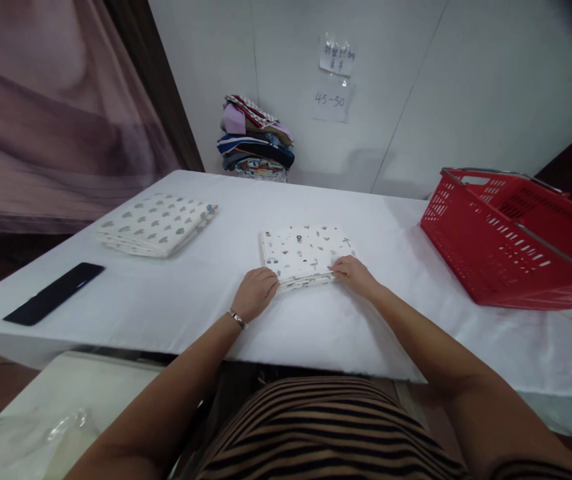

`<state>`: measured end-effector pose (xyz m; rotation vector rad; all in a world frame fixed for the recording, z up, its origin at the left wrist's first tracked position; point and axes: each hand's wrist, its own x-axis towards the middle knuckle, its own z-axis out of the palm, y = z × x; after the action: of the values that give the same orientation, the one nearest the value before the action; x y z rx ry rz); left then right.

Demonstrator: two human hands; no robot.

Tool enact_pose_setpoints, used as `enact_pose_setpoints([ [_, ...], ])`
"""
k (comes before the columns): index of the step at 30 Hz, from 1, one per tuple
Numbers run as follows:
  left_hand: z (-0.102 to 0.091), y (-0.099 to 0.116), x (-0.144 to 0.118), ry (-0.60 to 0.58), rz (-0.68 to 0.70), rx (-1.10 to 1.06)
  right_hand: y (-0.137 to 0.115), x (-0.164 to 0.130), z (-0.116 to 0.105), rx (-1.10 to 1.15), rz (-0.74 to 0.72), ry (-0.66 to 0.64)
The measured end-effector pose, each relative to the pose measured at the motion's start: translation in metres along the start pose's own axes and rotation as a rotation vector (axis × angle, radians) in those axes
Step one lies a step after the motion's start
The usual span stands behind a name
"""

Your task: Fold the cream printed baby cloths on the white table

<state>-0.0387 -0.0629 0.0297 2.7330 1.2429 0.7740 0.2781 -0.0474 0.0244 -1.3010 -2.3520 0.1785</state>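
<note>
A folded white cloth [306, 250] with small printed figures lies flat in the middle of the table, its layers showing along the near edge. My left hand [256, 292], with a bracelet at the wrist, grips its near left corner, fingers bent against the folded edge. At the near right corner, my right hand [353, 275] pinches the cloth between thumb and fingers. Farther left on the table rests another folded white cloth [159, 223] printed with grey-green shapes, apart from both hands.
A red plastic basket [486, 260] with metal handles stands at the table's right. A flat black object [56, 293] lies at the left edge of the white-covered table [166, 310]. Stacked folded fabrics [256, 143] stand beyond the far edge, near the wall with paper signs [333, 100].
</note>
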Motion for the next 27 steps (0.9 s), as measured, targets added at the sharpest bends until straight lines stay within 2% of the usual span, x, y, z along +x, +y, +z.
enact_pose_setpoints([
  [7, 0.003, -0.003, -0.005, -0.003, 0.029, 0.041, -0.006, -0.007, -0.002, -0.113, -0.044, 0.004],
  [10, 0.004, -0.003, -0.007, -0.012, 0.009, 0.043, -0.005, -0.012, 0.001, -0.083, -0.038, 0.005],
  [16, 0.007, 0.005, -0.013, 0.031, -0.079, -0.031, 0.0, -0.024, 0.009, 0.035, 0.031, 0.115],
  [20, 0.006, 0.011, -0.009, 0.057, -0.24, -0.164, -0.001, -0.021, 0.008, 0.005, 0.046, 0.15],
  [27, 0.003, 0.005, 0.024, 0.106, -0.701, -0.218, -0.002, -0.021, 0.016, -0.146, 0.029, 0.007],
])
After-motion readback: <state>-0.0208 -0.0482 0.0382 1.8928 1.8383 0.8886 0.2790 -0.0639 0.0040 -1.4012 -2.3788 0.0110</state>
